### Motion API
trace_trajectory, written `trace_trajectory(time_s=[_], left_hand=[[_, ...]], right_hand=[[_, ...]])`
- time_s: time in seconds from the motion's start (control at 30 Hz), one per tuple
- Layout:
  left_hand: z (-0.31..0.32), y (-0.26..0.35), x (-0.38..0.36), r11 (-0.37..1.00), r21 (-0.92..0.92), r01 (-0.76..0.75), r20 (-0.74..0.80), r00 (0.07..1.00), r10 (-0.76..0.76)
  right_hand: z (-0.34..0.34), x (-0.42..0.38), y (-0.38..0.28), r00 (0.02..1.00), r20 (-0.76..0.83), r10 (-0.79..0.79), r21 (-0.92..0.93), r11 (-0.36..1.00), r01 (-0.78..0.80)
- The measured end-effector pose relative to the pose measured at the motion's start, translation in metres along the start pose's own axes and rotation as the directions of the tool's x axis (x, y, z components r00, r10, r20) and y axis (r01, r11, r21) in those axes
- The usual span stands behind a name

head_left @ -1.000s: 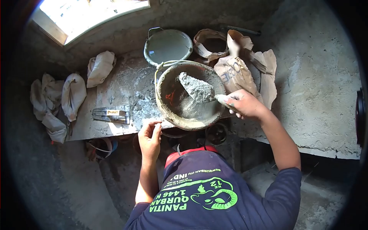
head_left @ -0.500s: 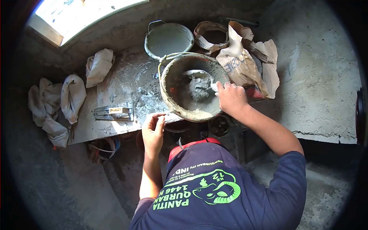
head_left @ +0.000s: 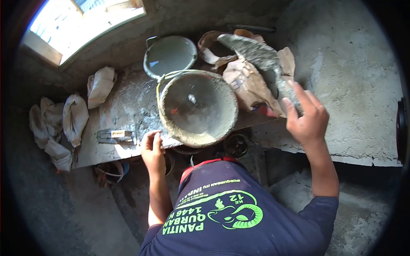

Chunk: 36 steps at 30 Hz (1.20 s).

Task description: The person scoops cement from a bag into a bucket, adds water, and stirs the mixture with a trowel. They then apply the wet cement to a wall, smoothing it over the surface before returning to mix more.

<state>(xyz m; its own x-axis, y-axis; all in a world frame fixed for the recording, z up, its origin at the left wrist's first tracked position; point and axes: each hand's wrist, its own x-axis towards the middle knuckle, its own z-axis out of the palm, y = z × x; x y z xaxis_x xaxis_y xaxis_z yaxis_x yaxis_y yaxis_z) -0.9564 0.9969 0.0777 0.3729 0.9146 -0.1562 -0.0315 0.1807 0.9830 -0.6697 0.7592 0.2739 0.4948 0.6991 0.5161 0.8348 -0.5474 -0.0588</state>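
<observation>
My right hand point(head_left: 308, 116) grips the handle of a mortar-caked trowel point(head_left: 256, 53), raised above the paper bags to the right of the mortar bucket. Its blade points up and left. The bucket point(head_left: 198, 106) has a crusted rim and grey residue inside, with a wire handle resting at its upper left. My left hand point(head_left: 153, 144) is at the near edge of the work surface, left of the bucket, its fingers curled together; what they hold, if anything, is too small to tell. A crumpled brown paper bag point(head_left: 243, 81) lies beneath the trowel.
A second bucket point(head_left: 170, 55) with greyish water stands behind the first. A float point(head_left: 117, 135) lies on the worktop point(head_left: 102, 149) at left. Pale cloth-like bags point(head_left: 76, 119) lie farther left. More containers point(head_left: 237, 145) are below the near edge. A concrete slab point(head_left: 341, 98) extends right.
My right hand has lifted the trowel out of the bucket and moved it right. The view has shifted, and my left hand's fingers remain curled near the worktop's edge.
</observation>
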Motion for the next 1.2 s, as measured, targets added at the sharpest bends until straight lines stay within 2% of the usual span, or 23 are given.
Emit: trace_trajectory(time_s=[0.07,0.13,0.2,0.27,0.3,0.33,0.37,0.4,0.43,0.47,0.5,0.53,0.6,0.67,0.7,0.73,0.77,0.8,0.87,0.93,1.03,1.13,1.2], left_hand=[[0.017,0.015,-0.008,0.996,0.042,-0.082,0.019,0.996,0.081],[0.041,0.029,-0.018,0.99,0.007,-0.138,0.069,0.988,0.137],[0.072,0.04,-0.027,0.987,-0.018,-0.162,0.195,0.967,0.162],[0.11,0.046,-0.036,0.988,-0.019,-0.154,0.341,0.928,0.151],[0.13,0.049,-0.04,0.993,0.02,-0.117,0.409,0.907,0.098],[0.148,0.046,-0.041,0.966,0.14,-0.217,0.462,0.878,0.13],[0.163,0.048,-0.042,0.973,0.157,-0.167,0.504,0.861,0.067],[0.173,0.049,-0.042,0.977,0.179,-0.114,0.538,0.843,0.0],[0.179,0.042,-0.033,0.936,0.195,-0.293,0.474,0.864,0.171],[0.18,0.032,-0.023,0.857,0.23,-0.461,0.404,0.846,0.347],[0.171,0.03,-0.013,0.776,0.387,-0.499,0.321,0.861,0.394],[0.157,0.024,0.0,0.851,0.334,-0.406,0.224,0.911,0.347],[0.124,0.034,0.023,0.897,0.275,-0.346,0.066,0.938,0.341],[0.096,0.048,0.035,0.884,0.249,-0.395,-0.052,0.906,0.419],[0.085,0.052,0.04,0.865,0.299,-0.402,-0.092,0.891,0.445],[0.078,0.05,0.044,0.878,0.264,-0.399,-0.141,0.884,0.445],[0.075,0.05,0.042,0.897,0.22,-0.383,-0.138,0.898,0.417],[0.078,0.047,0.04,0.918,0.161,-0.363,-0.12,0.916,0.384],[0.096,0.049,0.024,0.949,0.078,-0.307,-0.005,0.951,0.308],[0.107,0.041,0.008,0.953,0.073,-0.293,0.102,0.953,0.285],[0.122,0.038,-0.014,0.968,-0.04,-0.247,0.212,0.945,0.25],[0.142,0.027,-0.024,0.985,-0.058,-0.162,0.326,0.93,0.172],[0.156,0.027,-0.027,0.982,-0.031,-0.189,0.395,0.9,0.185]], right_hand=[[-0.008,0.002,0.034,0.988,0.018,0.155,-0.067,0.986,-0.154],[0.008,0.004,0.061,0.966,0.123,0.229,-0.211,0.957,-0.2],[0.035,0.013,0.075,0.865,0.397,0.308,-0.252,0.943,-0.22],[0.082,0.012,0.084,0.844,0.477,0.246,-0.335,0.938,-0.084],[0.113,0.011,0.091,0.872,0.446,0.204,-0.378,0.926,-0.023],[0.142,0.01,0.1,0.894,0.422,0.153,-0.416,0.908,0.04],[0.165,0.011,0.112,0.893,0.425,0.148,-0.405,0.914,0.041],[0.187,0.014,0.122,0.902,0.425,0.075,-0.409,0.905,0.117],[0.196,0.022,0.122,0.907,0.421,-0.004,-0.41,0.891,0.195],[0.198,0.03,0.129,0.841,0.54,0.036,-0.309,0.938,0.159],[0.191,0.036,0.129,0.779,0.61,0.144,-0.301,0.952,0.059],[0.179,0.039,0.128,0.745,0.649,0.153,-0.247,0.969,0.016],[0.167,0.037,0.129,0.711,0.682,0.169,-0.199,0.979,-0.041],[0.161,0.029,0.131,0.677,0.717,0.165,-0.175,0.983,-0.054],[0.156,0.031,0.131,0.647,0.74,0.184,-0.161,0.982,-0.095],[0.161,0.023,0.136,0.789,0.604,0.114,-0.104,0.993,-0.063],[0.17,0.026,0.134,0.772,0.615,0.162,-0.134,0.986,-0.1],[0.173,0.032,0.13,0.749,0.622,0.227,-0.183,0.973,-0.143],[0.208,0.029,0.141,0.711,0.684,0.16,-0.118,0.987,-0.109],[0.191,0.03,0.126,0.709,0.681,0.181,-0.105,0.983,-0.15],[0.171,0.029,0.135,0.622,0.763,0.177,-0.002,0.962,-0.272],[0.206,0.024,0.134,0.569,0.791,0.227,0.015,0.921,-0.389],[0.194,0.023,0.13,0.646,0.742,0.179,0.116,0.915,-0.387]])
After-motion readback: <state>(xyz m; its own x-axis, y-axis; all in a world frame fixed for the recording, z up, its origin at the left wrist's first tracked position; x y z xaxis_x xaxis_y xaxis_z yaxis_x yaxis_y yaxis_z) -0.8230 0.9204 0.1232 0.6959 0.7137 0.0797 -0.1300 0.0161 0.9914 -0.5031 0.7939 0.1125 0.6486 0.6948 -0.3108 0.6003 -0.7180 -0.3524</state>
